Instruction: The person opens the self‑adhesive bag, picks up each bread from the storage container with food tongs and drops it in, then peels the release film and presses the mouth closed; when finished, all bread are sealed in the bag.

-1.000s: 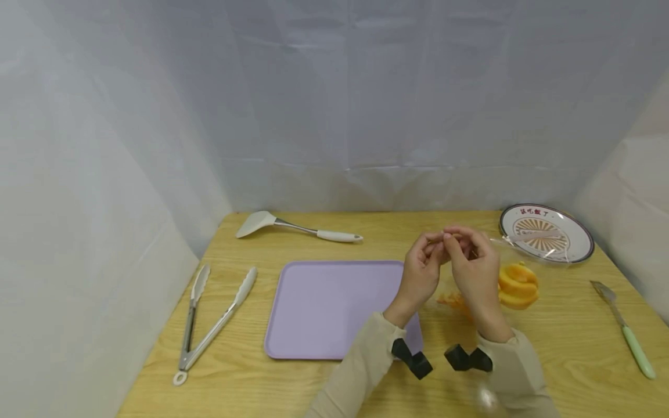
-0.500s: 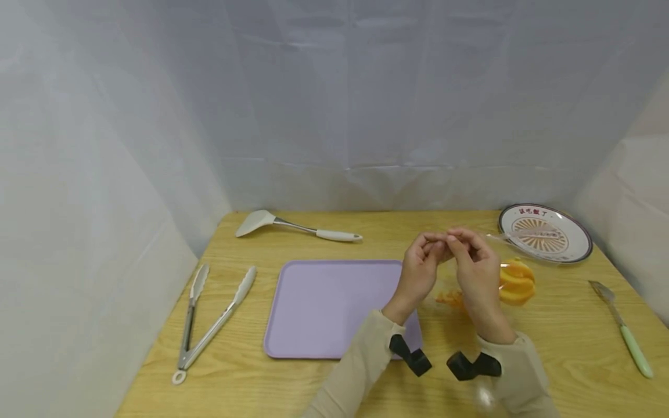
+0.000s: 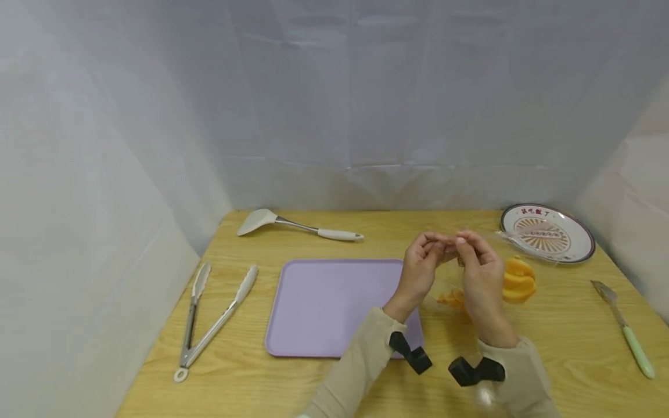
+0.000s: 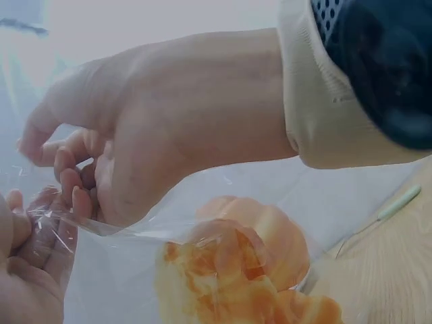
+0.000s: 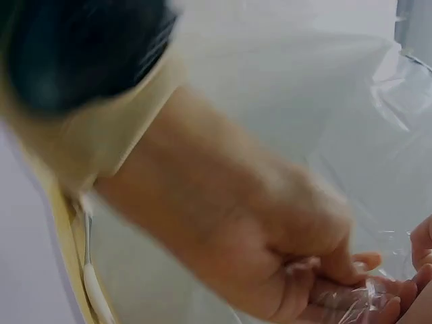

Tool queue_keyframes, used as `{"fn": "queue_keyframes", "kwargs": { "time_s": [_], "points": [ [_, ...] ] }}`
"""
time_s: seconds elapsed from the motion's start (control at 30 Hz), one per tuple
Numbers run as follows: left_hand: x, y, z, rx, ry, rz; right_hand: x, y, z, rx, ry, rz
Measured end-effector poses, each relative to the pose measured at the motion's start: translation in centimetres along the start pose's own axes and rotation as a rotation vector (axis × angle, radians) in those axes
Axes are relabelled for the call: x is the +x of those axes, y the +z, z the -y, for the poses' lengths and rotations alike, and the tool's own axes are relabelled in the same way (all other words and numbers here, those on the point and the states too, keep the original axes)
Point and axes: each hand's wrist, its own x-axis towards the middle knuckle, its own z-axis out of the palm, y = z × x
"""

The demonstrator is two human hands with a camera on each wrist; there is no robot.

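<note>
My left hand (image 3: 418, 273) and right hand (image 3: 483, 281) come together right of the tray, thumbs and fingertips pinching the edge of a clear plastic bag (image 4: 145, 229). Creased film bunches between the fingers in both wrist views. Inside the bag, yellow-orange bread (image 3: 519, 281) shows beyond my right hand, with a second browned piece (image 3: 452, 299) partly hidden between the wrists. The left wrist view has a rounded, ridged bun (image 4: 273, 236) behind a browned one (image 4: 216, 270), both seen through film.
A lilac tray (image 3: 334, 307) lies beside my left forearm. Open tongs (image 3: 216, 322) are at the left, a white turner (image 3: 298, 226) at the back. The bag's edge overlaps a patterned plate (image 3: 572, 232) at back right. A green-handled utensil (image 3: 627, 334) rests far right.
My right hand has shifted slightly right, so the fingertips of the two hands stand a little farther apart along the bag's edge. The left hand has barely moved.
</note>
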Motion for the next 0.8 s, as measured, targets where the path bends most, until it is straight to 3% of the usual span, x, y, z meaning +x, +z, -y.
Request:
{"fn": "queue_keyframes", "kwargs": {
  "time_s": [0.13,0.23,0.37,0.5,0.63,0.8],
  "points": [
    [0.1,-0.1,0.1,-0.023,0.01,-0.019,0.0,-0.2,0.1,-0.007,-0.002,0.026],
    [0.1,-0.2,0.1,-0.018,0.036,0.0,0.2,-0.4,0.4,-0.106,-0.016,0.075],
    [0.1,-0.4,-0.1,-0.006,0.06,0.028,0.6,-0.7,0.8,-0.381,-0.057,0.144],
    [0.0,-0.4,-0.2,-0.004,0.065,0.025,1.2,-0.7,0.9,-0.607,-0.183,0.15],
    [-0.1,-0.4,-0.3,-0.009,0.073,0.036,1.7,-0.7,0.8,-0.607,-0.279,0.103],
    [-0.1,-0.6,-0.4,0.005,0.075,0.049,1.8,-0.8,0.7,-0.528,-0.263,0.095]
  ]
}}
